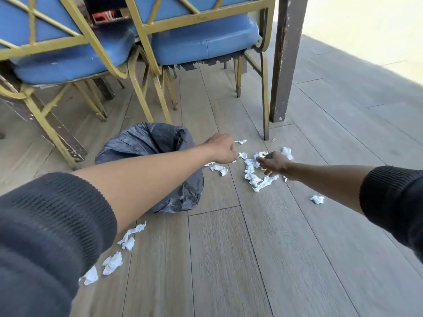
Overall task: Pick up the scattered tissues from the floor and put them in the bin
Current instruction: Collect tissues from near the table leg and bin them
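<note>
Daylight fills the scene, soft and even; the brightest patch is the washed-out pale strip beyond the dark table leg [288, 58], blown to near white with no detail; the plank floor [251, 259] near that leg looks cooler and brighter than the floor left of it, under the blue chairs [201, 40], where shade gathers; shadows are faint and diffuse; wide-angle distortion bends lines at the edges; the near sleeves [45, 236] are soft and blurred.
</note>
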